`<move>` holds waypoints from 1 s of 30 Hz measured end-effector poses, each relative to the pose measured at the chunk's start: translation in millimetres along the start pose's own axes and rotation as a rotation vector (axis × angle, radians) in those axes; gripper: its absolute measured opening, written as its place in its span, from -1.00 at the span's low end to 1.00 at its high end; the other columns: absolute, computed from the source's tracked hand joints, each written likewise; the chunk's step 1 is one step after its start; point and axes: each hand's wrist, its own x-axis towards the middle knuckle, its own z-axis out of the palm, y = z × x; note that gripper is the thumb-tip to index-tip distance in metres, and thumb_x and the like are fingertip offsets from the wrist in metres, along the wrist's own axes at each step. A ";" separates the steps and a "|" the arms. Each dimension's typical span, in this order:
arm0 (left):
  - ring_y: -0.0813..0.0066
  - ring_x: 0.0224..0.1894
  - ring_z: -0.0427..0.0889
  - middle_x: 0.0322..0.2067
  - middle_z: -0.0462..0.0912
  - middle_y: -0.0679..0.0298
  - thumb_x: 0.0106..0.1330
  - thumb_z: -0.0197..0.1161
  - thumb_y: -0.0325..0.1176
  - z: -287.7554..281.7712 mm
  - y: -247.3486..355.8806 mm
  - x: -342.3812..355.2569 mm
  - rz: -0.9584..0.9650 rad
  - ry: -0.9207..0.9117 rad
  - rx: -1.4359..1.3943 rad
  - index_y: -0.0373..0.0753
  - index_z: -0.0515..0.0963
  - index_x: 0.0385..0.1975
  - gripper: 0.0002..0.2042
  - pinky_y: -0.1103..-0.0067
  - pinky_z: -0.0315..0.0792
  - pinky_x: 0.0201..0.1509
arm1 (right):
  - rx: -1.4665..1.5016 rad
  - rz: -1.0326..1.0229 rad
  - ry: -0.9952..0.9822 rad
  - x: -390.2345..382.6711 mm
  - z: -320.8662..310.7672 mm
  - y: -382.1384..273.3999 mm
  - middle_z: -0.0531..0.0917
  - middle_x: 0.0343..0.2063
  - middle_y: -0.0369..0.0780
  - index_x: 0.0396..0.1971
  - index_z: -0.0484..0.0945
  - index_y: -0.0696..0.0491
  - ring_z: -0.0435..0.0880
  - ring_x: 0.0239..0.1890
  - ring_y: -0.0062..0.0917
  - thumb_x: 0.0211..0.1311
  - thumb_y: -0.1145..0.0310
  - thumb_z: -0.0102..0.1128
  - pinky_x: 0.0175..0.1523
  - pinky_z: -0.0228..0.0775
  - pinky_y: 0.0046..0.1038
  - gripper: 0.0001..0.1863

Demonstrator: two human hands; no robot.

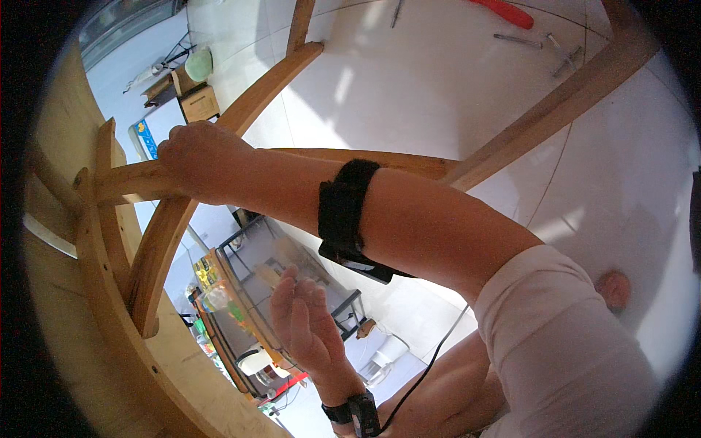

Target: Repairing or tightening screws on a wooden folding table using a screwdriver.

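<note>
A wooden furniture frame (117,263) with curved rails and a flat panel fills the left side. My right hand (208,160) reaches across from the lower right, its fingers closed around a wooden bar (259,91) where it meets a short rail (139,182). The fingertips are hidden behind the hand, so a small thing inside could not be seen. Below it, my left hand (310,328) is raised, fingers loosely bent and apart, with nothing in it. It touches no part of the frame that I can see.
A thick wooden leg (555,109) slants across the upper right. On the tiled floor lie a red-handled tool (507,13), several metal bolts (517,41) and a thin metal rod (396,13). A black cable (431,361) runs between my wrist straps. Cluttered shelves (234,314) and a cardboard box (199,104) stand beyond.
</note>
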 end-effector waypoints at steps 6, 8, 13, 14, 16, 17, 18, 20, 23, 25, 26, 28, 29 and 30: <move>0.46 -0.26 0.49 -0.07 0.38 0.08 0.12 0.06 -0.53 -6.5 2.4 3.3 -0.024 -0.038 0.034 -0.39 0.36 -0.15 -0.73 0.62 0.45 -0.23 | 0.073 0.059 0.008 3.7 4.0 -5.9 0.54 -0.41 -0.12 -0.40 0.46 0.17 0.52 -0.30 -0.34 -0.12 0.42 0.18 -0.29 0.45 -0.38 -0.77; 0.46 -0.25 0.49 -0.07 0.38 0.07 0.10 0.04 -0.59 1.5 -2.7 3.8 0.019 -0.072 -0.127 -0.39 0.36 -0.15 -0.73 0.62 0.45 -0.20 | 0.038 -0.020 0.016 7.2 8.8 3.7 0.54 -0.47 -0.14 -0.43 0.46 0.14 0.54 -0.39 -0.31 -0.08 0.39 0.13 -0.30 0.43 -0.34 -0.81; 0.43 -0.13 0.45 -0.02 0.33 0.08 0.17 -0.06 -0.60 8.9 -3.3 2.6 -0.030 -0.132 -0.102 -0.34 0.37 -0.13 -0.74 0.59 0.42 -0.11 | 0.195 0.051 0.071 -1.2 -2.7 14.7 0.50 -0.61 -0.19 -0.58 0.48 0.12 0.51 -0.51 -0.50 0.02 0.47 0.02 -0.36 0.35 -0.43 -0.92; 0.44 -0.12 0.45 -0.02 0.32 0.08 0.18 -0.08 -0.60 9.3 0.1 2.4 -0.047 -0.103 -0.080 -0.34 0.37 -0.13 -0.75 0.59 0.41 -0.10 | 0.146 0.058 0.072 0.4 -1.0 15.0 0.50 -0.59 -0.21 -0.58 0.48 0.11 0.51 -0.50 -0.51 0.03 0.46 0.02 -0.37 0.35 -0.44 -0.92; 0.40 -0.13 0.45 -0.02 0.32 0.04 0.17 -0.04 -0.58 2.6 -1.8 4.2 -0.021 -0.113 -0.094 -0.37 0.35 -0.11 -0.74 0.57 0.41 -0.10 | 0.129 -0.016 0.129 -4.2 -1.2 12.0 0.50 -0.58 -0.22 -0.58 0.47 0.11 0.50 -0.50 -0.51 0.04 0.44 0.03 -0.37 0.35 -0.44 -0.90; 0.36 -0.14 0.44 -0.02 0.32 0.00 0.16 0.01 -0.55 0.6 -2.4 4.9 0.001 -0.127 -0.113 -0.40 0.34 -0.10 -0.72 0.55 0.41 -0.11 | 0.105 -0.087 0.185 -5.1 -1.7 10.4 0.49 -0.57 -0.22 -0.59 0.46 0.11 0.50 -0.49 -0.51 0.05 0.43 0.03 -0.37 0.35 -0.45 -0.89; 0.36 -0.14 0.44 -0.02 0.32 0.00 0.16 0.01 -0.55 0.0 -2.9 4.8 0.000 -0.128 -0.113 -0.40 0.34 -0.10 -0.72 0.55 0.41 -0.11 | 0.105 -0.086 0.184 -5.5 -0.3 10.3 0.49 -0.57 -0.22 -0.59 0.46 0.11 0.50 -0.49 -0.51 0.05 0.43 0.03 -0.37 0.35 -0.45 -0.89; 0.35 -0.14 0.44 -0.02 0.32 -0.01 0.16 -0.01 -0.56 0.1 -3.9 4.6 -0.001 -0.121 -0.107 -0.40 0.34 -0.10 -0.72 0.54 0.41 -0.11 | 0.018 -0.083 0.189 -5.4 1.6 9.6 0.50 -0.57 -0.23 -0.60 0.45 0.10 0.50 -0.50 -0.53 0.07 0.39 0.03 -0.38 0.37 -0.45 -0.86; 0.35 -0.13 0.44 -0.01 0.31 -0.01 0.17 -0.01 -0.55 -1.3 -3.1 2.4 -0.014 -0.097 -0.092 -0.41 0.34 -0.10 -0.72 0.53 0.41 -0.10 | 0.010 -0.042 0.175 -3.9 5.7 8.3 0.50 -0.56 -0.22 -0.63 0.43 0.11 0.51 -0.48 -0.54 0.07 0.38 0.03 -0.37 0.38 -0.46 -0.84; 0.35 -0.12 0.44 -0.01 0.31 -0.01 0.16 -0.01 -0.55 -1.6 -4.0 3.2 -0.008 -0.119 -0.105 -0.41 0.33 -0.10 -0.72 0.53 0.41 -0.10 | 0.009 0.023 0.130 -1.2 9.1 9.1 0.51 -0.55 -0.22 -0.60 0.45 0.11 0.52 -0.48 -0.54 0.08 0.37 0.03 -0.37 0.38 -0.46 -0.85; 0.35 -0.12 0.43 -0.01 0.32 0.00 0.16 -0.01 -0.55 -1.4 -4.2 3.4 0.000 -0.141 -0.117 -0.41 0.33 -0.09 -0.72 0.53 0.41 -0.10 | 0.010 0.087 0.085 0.0 10.0 9.9 0.52 -0.55 -0.22 -0.58 0.47 0.11 0.53 -0.47 -0.54 0.08 0.36 0.03 -0.36 0.38 -0.46 -0.85; 0.35 -0.12 0.44 -0.01 0.32 0.01 0.16 -0.01 -0.55 -0.1 -4.7 1.1 -0.010 -0.130 -0.105 -0.40 0.33 -0.09 -0.71 0.53 0.41 -0.10 | -0.034 0.000 0.082 2.4 18.8 23.3 0.53 -0.54 -0.21 -0.54 0.49 0.10 0.54 -0.47 -0.53 0.08 0.35 0.02 -0.35 0.39 -0.47 -0.85; 0.35 -0.12 0.44 -0.02 0.33 0.01 0.16 -0.01 -0.55 1.1 -5.7 0.0 -0.020 -0.119 -0.095 -0.40 0.33 -0.09 -0.71 0.53 0.41 -0.10 | -0.079 -0.087 0.078 2.4 22.1 31.3 0.54 -0.53 -0.20 -0.50 0.50 0.10 0.54 -0.47 -0.53 0.09 0.34 0.02 -0.33 0.40 -0.48 -0.85; 0.35 -0.12 0.44 -0.02 0.33 0.01 0.16 -0.01 -0.55 -1.0 -5.3 -0.4 -0.020 -0.115 -0.094 -0.40 0.33 -0.09 -0.71 0.53 0.41 -0.10 | -0.076 -0.088 0.076 2.0 18.5 30.8 0.54 -0.53 -0.20 -0.50 0.50 0.10 0.54 -0.47 -0.53 0.09 0.34 0.02 -0.33 0.40 -0.48 -0.85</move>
